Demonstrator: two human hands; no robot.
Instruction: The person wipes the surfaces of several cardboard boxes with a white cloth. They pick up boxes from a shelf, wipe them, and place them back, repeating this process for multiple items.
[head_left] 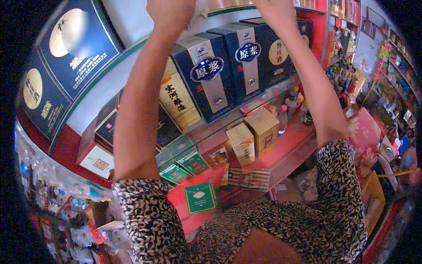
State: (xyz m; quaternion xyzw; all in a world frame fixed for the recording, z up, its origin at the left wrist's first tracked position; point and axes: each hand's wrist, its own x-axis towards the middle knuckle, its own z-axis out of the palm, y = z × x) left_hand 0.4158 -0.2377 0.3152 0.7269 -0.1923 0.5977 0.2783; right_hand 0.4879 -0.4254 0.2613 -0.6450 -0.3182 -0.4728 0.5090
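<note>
Both my arms reach up and away over shelves of boxed bottles. My left hand (172,12) is at the top edge of the picture, its fingers curled beside something whitish (200,12), too blurred and cut off to name. My right hand (278,9) is also at the top edge, with its fingers mostly outside the picture. Between and below my hands, a glass shelf holds tall dark blue boxes with silver bands (205,83) (247,66). A gold and cream box (179,99) leans beside them, near my left forearm.
Large dark blue boxes (81,48) stand at the upper left. On the red lower shelf (184,222) are a green box (200,197), tan boxes (261,127) and a small clear bottle (282,119). Glass shelf edges run across; crowded shelves (395,66) line the right.
</note>
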